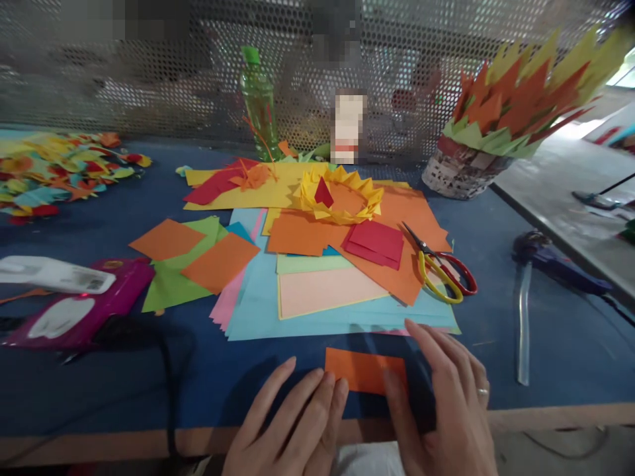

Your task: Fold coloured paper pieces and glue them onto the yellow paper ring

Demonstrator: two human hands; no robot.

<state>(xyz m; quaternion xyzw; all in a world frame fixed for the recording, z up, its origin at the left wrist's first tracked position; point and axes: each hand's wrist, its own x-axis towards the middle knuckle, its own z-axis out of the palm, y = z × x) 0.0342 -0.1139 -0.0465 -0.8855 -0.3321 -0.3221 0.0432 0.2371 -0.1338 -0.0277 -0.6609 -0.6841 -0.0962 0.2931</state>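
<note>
A small orange paper rectangle (361, 370), seemingly folded, lies flat near the table's front edge. My left hand (294, 420) rests at its left end, fingers stretched out and fingertips touching the paper. With its thumb on the paper's right end, my right hand (446, 390) is open, its other fingers extended beyond the paper; one finger wears a ring. Just behind are stacked coloured sheets (253, 317), with a red square pile (376, 243) and a ring of folded yellow paper (342, 210) on top. Scissors (439, 271) with red and yellow handles lie on the stack's right.
A glue gun (560, 268) with a clear glue stick lies at right. Orange and green squares (193, 248), a magenta device (99, 311) with a black cable, and folded scraps (64, 168) occupy the left. A bottle (260, 106) and a paper-petalled basket (459, 168) stand behind.
</note>
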